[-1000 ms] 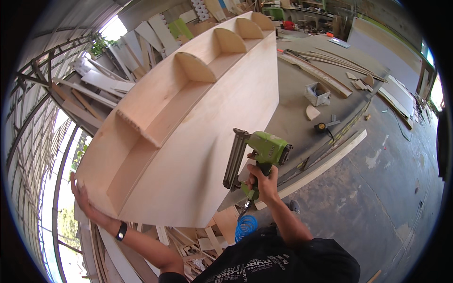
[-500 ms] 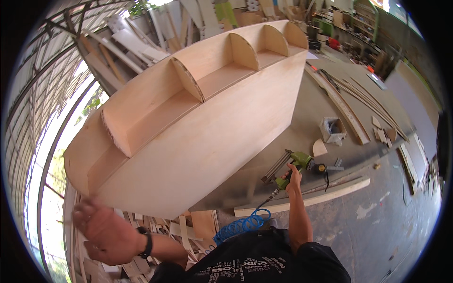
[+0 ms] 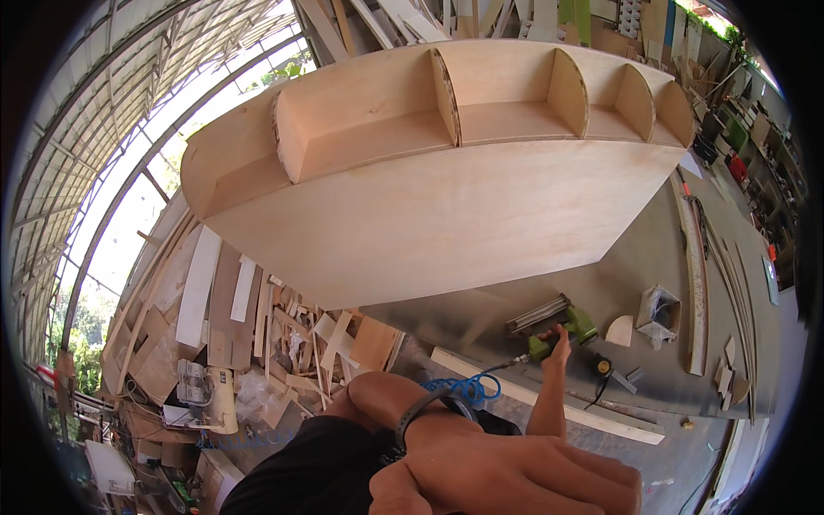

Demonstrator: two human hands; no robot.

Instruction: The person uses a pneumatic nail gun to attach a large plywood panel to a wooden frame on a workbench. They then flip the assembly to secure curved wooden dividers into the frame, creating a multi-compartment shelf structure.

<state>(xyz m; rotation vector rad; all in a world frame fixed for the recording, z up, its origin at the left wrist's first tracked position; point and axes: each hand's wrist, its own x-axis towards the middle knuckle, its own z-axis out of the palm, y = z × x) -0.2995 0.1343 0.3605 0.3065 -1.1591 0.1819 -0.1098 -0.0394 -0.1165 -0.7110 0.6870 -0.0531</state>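
My right hand [image 3: 558,343] is wrapped round the handle of a green nail gun [image 3: 583,325], which lies low over the metal tabletop [image 3: 481,330]. A blue coiled air hose [image 3: 463,389] runs from the gun towards my body. Large in the foreground, my left hand [image 3: 515,472] hangs with its back up, fingers stretched to the right, holding nothing; a dark band circles its wrist. Beyond both hands, a large pale plywood piece [image 3: 446,215] stands on the table. Curved upright dividers [image 3: 445,99] split its upper side into several compartments.
Right of the gun lie a quarter-round wood piece [image 3: 620,330], a small open box [image 3: 659,313] and a tape measure [image 3: 603,366]. A long timber strip [image 3: 549,399] runs along the near edge. Wood offcuts [image 3: 335,335] and a cream tank [image 3: 222,401] are at left.
My left hand has come away from the plywood's left end, across my body to the lower middle. The view has turned left; my right hand still grips the nail gun.
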